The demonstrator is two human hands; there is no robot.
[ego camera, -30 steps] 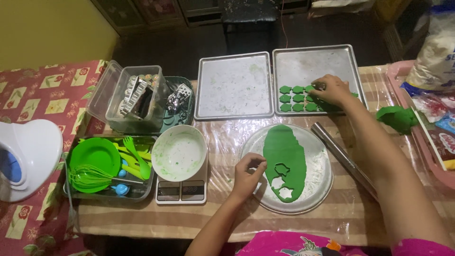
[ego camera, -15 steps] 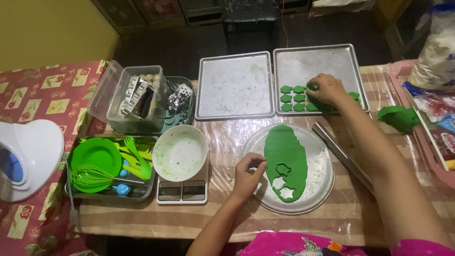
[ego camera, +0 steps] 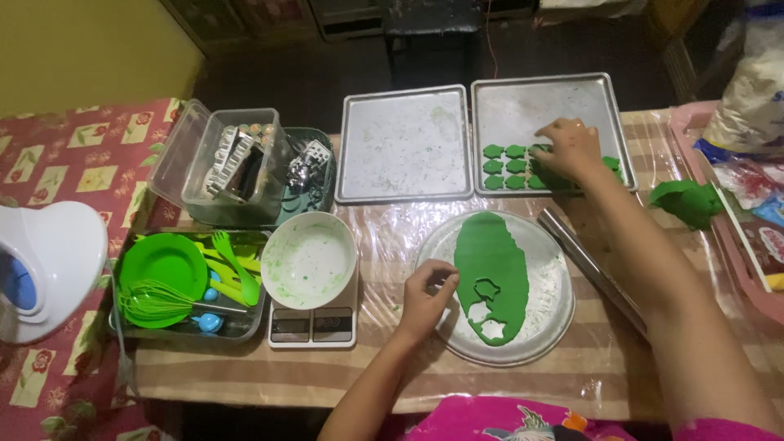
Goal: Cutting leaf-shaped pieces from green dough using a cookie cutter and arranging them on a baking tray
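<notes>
i couldn't tell what the right hand (ego camera: 569,147) gripped; its curled fingers hid the green dough cutouts (ego camera: 504,167) on the far right tray (ego camera: 563,102). my left hand (ego camera: 425,296), loosely curled and holding nothing i could see, rested on the round plate (ego camera: 547,314) beside the smooth, flat dough sheet (ego camera: 490,265), star-shaped holes punched near.
</notes>
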